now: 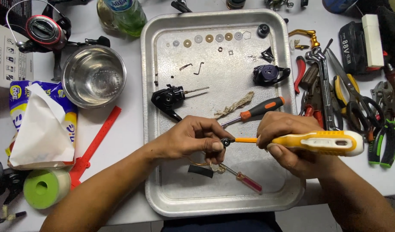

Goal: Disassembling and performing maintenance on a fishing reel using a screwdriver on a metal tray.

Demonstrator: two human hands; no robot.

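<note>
Over the front of a metal tray point(163, 60), my left hand point(193, 137) pinches a small dark part point(225, 141) between thumb and fingers. My right hand point(287, 141) grips a yellow-and-white screwdriver point(326, 143), its orange shaft pointing left with the tip at that small part. A thin brass ring point(196, 163) shows just below my left hand. On the tray lie a black reel body point(168, 98), a purple-black reel part point(268, 74), an orange-and-black screwdriver point(259, 109), a small red-handled screwdriver point(248, 181), a scrap of cloth point(236, 104) and a row of washers point(209, 38).
Left of the tray stand a steel bowl point(94, 76), a tissue pack point(41, 124), a red strip point(96, 139), a green tape roll point(46, 187) and a fishing reel point(45, 30). A green bottle point(122, 15) is at the back. Pliers, scissors and wrenches point(347, 103) crowd the right.
</note>
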